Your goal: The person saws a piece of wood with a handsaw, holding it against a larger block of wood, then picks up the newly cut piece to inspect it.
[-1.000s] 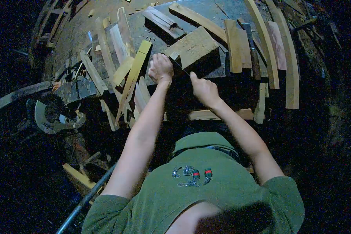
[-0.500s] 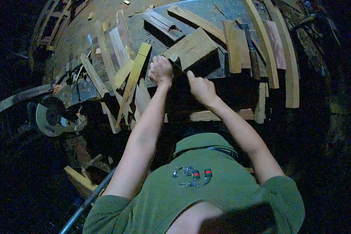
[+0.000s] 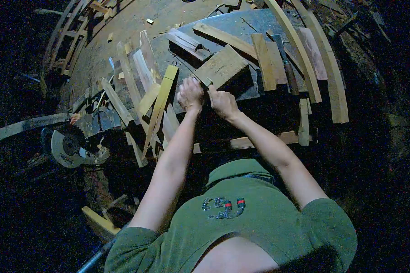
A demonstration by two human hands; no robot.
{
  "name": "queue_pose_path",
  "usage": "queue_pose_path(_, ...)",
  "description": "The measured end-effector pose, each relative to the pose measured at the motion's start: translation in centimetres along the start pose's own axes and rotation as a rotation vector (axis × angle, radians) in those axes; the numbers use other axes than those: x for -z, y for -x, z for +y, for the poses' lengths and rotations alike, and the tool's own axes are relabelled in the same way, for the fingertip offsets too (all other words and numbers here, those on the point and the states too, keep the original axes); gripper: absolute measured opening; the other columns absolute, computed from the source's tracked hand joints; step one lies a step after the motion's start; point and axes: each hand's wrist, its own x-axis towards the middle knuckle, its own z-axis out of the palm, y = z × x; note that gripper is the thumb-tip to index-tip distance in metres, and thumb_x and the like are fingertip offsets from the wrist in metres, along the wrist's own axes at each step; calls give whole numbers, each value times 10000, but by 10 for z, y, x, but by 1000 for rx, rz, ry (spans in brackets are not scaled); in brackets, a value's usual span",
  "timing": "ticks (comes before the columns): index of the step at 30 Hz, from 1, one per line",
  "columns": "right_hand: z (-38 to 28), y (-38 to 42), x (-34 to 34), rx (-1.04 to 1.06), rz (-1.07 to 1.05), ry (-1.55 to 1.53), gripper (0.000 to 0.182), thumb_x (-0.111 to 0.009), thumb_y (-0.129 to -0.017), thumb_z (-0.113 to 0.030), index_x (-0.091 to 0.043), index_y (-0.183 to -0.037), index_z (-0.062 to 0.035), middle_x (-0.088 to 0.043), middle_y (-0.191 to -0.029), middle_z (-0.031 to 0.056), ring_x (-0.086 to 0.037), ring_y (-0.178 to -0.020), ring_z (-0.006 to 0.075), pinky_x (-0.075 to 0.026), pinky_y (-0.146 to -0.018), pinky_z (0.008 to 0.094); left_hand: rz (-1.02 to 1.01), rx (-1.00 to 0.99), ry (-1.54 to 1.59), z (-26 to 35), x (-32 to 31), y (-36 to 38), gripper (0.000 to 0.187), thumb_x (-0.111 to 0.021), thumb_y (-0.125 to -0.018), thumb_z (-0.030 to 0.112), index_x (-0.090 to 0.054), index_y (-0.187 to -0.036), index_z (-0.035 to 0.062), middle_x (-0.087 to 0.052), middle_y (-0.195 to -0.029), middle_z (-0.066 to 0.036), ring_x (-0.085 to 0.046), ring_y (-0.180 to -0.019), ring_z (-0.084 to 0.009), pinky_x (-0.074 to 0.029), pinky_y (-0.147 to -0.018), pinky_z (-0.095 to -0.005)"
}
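My left hand (image 3: 191, 94) is closed in a fist-like grip beside the near left corner of a thick wooden block (image 3: 224, 67). What its fingers hold is hidden. My right hand (image 3: 223, 103) is wrapped around the near end of a thin, dark, straight tool (image 3: 187, 66), whose exact kind I cannot make out. Past my left fingers, the tool points away to the upper left. A small pale flat piece (image 3: 207, 81) shows between my hands, against the block's corner. The hands are close together, nearly touching.
A yellowish wood strip (image 3: 163, 98) and several offcuts lie left of my hands. A split wood piece (image 3: 187, 44) sits beyond the block. Long boards (image 3: 335, 86) and a wooden-handled chisel-like tool (image 3: 290, 75) lie right. A circular saw (image 3: 67, 148) is at lower left.
My right hand has moved left and closer to my left hand, and the tool now reaches farther past it to the upper left. The whole view has shifted slightly.
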Motion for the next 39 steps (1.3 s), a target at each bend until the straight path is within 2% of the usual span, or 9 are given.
queue_pose_path(4, -1, 6, 1, 75, 153, 6, 155, -436, -852, -154, -457, -961, -46, -562, -555, 186, -588, -520, 343, -466, -465, 455, -161, 157, -12, 4, 0, 1, 261, -392, -881, 318, -552, -815, 122, -541, -827, -56, -559, -773, -250, -453, -618, -410)
queue_pose_path(6, 31, 2, -38, 331, 820, 356, 174, -455, -831, -126, -459, -982, -39, -559, -544, 186, -597, -525, 326, -460, -455, 448, -204, 156, 25, 2, 4, -3, 280, -378, -891, 340, -552, -857, 124, -541, -855, -55, -559, -782, -257, -449, -629, -415)
queue_pose_path(7, 14, 5, 14, 116, 291, 103, 123, -442, -860, -140, -455, -938, -46, -548, -550, 212, -593, -552, 354, -450, -457, 458, -158, 151, 55, 3, 6, -2, 321, -365, -896, 386, -540, -902, 117, -529, -897, -76, -543, -833, -271, -436, -663, -411)
queue_pose_path(10, 23, 20, 50, 5, 273, -18, 127, -413, -896, -174, -441, -897, -50, -543, -573, 236, -579, -582, 390, -439, -465, 476, -189, 123, 169, -1, 26, -7, 356, -369, -888, 428, -523, -952, 113, -504, -949, -97, -516, -890, -280, -414, -701, -402)
queue_pose_path(11, 24, 27, 65, -113, 154, -238, 169, -385, -918, -212, -427, -878, -54, -543, -589, 244, -566, -603, 414, -433, -475, 495, -109, -95, 273, -25, -2, 2, 331, -439, -869, 412, -514, -1000, 117, -479, -981, -105, -494, -917, -288, -394, -724, -398)
queue_pose_path(16, 48, 50, 39, 15, 287, 0, 132, -455, -893, -210, -452, -849, -85, -533, -502, 175, -575, -469, 328, -401, -356, 439, -181, -192, 309, -25, 43, 14, 312, -576, -820, 288, -522, -1068, 107, -477, -1005, -93, -501, -906, -263, -404, -713, -389)
queue_pose_path(19, 43, 54, 35, -25, 149, -48, 126, -456, -888, -222, -471, -881, -97, -551, -532, 189, -573, -465, 336, -411, -357, 440, -620, -37, 718, -47, 31, 0, 318, -553, -842, 262, -547, -1101, 79, -480, -989, -110, -510, -891, -257, -428, -735, -378)
queue_pose_path(24, 30, 51, 34, -89, 16, -94, 137, -414, -907, -220, -438, -924, -87, -546, -586, 227, -560, -587, 410, -432, -472, 507, -370, -133, 550, -50, 22, -4, 263, -528, -850, 275, -571, -1080, 154, -486, -940, -103, -517, -878, -269, -426, -738, -386)
queue_pose_path(39, 20, 53, 5, 44, 13, 136, 118, -435, -875, -169, -447, -891, -53, -548, -520, 168, -571, -485, 353, -462, -416, 453, -157, 189, -7, -4, -3, -10, 214, -428, -871, 289, -548, -876, 113, -526, -884, -93, -540, -795, -277, -418, -652, -432)
